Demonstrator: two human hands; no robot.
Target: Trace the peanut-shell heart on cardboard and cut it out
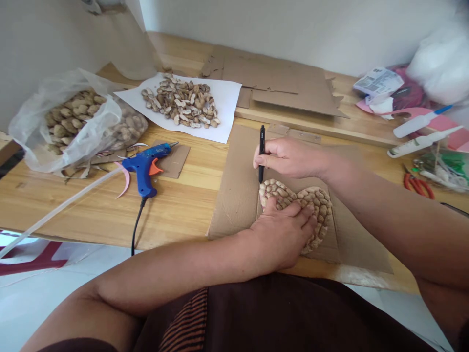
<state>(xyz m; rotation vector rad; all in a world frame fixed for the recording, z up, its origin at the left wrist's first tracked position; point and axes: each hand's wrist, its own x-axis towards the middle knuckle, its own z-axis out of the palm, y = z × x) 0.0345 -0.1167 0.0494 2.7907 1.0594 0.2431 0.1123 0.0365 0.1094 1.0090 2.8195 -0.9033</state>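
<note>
A heart shape covered in peanut shells (315, 203) lies on a sheet of brown cardboard (238, 195) on the wooden table. My left hand (284, 232) lies flat on the heart, fingers spread, pressing it down. My right hand (289, 157) grips a black pen (261, 146) held upright, its tip touching the cardboard at the heart's upper left edge.
A blue glue gun (145, 166) with a black cord lies left of the cardboard. Peanut shells sit on white paper (227, 105) and in a plastic bag (69, 124). More cardboard (286, 85) lies behind. Glue bottles (421, 142), red-handled pliers (417, 185) and clutter sit at the right.
</note>
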